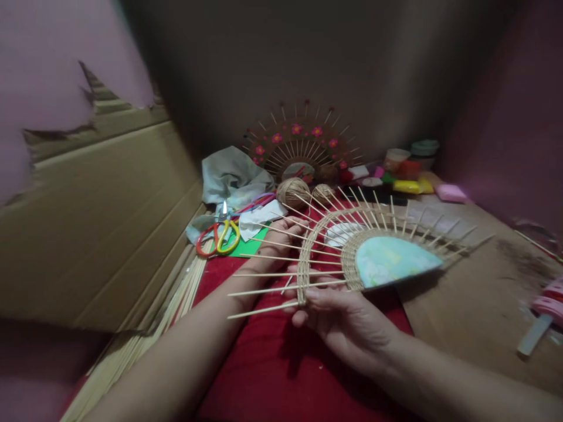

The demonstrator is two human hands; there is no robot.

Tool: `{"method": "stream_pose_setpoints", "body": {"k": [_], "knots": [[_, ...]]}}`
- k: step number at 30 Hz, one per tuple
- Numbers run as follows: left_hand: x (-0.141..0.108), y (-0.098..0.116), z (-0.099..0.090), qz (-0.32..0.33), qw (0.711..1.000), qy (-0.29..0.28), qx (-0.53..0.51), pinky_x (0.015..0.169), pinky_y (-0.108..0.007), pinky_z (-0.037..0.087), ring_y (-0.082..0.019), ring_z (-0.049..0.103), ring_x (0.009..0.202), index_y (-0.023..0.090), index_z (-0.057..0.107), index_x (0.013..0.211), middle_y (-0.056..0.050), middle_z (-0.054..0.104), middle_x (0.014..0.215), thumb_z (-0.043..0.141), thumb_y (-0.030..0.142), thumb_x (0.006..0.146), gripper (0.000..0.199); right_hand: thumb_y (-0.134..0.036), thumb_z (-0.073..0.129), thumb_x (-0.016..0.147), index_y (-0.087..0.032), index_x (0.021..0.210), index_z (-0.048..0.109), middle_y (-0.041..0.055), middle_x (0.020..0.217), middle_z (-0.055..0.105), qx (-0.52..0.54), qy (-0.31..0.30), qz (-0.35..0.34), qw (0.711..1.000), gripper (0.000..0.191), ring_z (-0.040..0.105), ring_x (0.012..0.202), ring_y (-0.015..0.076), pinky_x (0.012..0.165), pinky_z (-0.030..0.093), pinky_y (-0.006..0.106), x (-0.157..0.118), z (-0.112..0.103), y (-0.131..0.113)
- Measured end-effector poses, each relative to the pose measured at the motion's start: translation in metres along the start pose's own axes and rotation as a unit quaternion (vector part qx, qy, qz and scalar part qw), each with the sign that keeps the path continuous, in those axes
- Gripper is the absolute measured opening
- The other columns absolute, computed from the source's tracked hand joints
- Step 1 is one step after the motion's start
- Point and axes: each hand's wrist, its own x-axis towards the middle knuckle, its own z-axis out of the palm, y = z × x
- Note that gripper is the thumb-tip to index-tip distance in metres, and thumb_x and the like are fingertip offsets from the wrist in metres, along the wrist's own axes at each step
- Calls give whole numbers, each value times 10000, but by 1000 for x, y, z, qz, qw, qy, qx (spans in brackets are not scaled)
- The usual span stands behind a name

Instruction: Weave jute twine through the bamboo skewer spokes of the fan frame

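A half-round fan frame of thin sticks has a woven twine band and a pale blue-green half disc at its centre. My right hand grips the near end of the outer band, thumb on top and fingers beneath. Behind the sticks, my left hand has its fingers bent close together near the far side of the band. Sticks partly cover those fingers, so what they hold is unclear. Just beyond it lie a large twine ball and a smaller twine ball.
Scissors with red and yellow handles lie at left on green paper. A cardboard sheet leans left above loose sticks. A flower-decorated fan stands behind. Tubs and a pink packet sit back right.
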Motion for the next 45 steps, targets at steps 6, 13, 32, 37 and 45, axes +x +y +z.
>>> {"method": "stream_pose_setpoints", "body": {"k": [6, 13, 32, 37, 45], "knots": [[6, -6, -8, 21, 999, 2, -47, 466, -214, 416, -85, 520, 464, 161, 566, 752, 35, 544, 583, 655, 226, 693, 125, -94, 673, 602, -55, 664, 673, 81, 661, 656, -7, 19, 21, 1000, 73, 613, 573, 147, 639, 493, 271, 0, -4, 3], [3, 4, -21, -9, 998, 32, -47, 378, -167, 381, -67, 499, 384, 152, 548, 723, 44, 540, 515, 690, 212, 656, 169, -117, 691, 582, -70, 648, 677, 87, 658, 667, -21, 31, 14, 999, 82, 614, 558, 150, 609, 481, 258, -2, -4, 2], [1, 15, -42, -11, 996, -5, -84, 371, -122, 330, -28, 446, 371, 126, 556, 727, 34, 530, 513, 717, 212, 671, 191, -132, 671, 603, -64, 792, 708, 103, 697, 678, -35, 13, 22, 999, 203, 612, 579, 154, 607, 453, 266, 0, -6, 4], [-2, 31, -62, 4, 990, -14, -138, 414, -100, 382, -42, 523, 459, 90, 594, 818, -28, 604, 616, 695, 78, 639, 205, -135, 682, 587, -70, 729, 699, 99, 679, 674, -31, 10, 22, 999, 158, 608, 564, 153, 600, 451, 268, -1, -7, 5], [1, 39, -76, 95, 981, 57, -160, 514, -172, 476, -75, 560, 498, 101, 601, 808, -28, 629, 617, 680, 45, 627, 205, -138, 677, 575, -65, 743, 694, 87, 674, 661, -38, 17, 30, 999, 184, 601, 572, 150, 598, 439, 268, -1, -5, 5]]}}
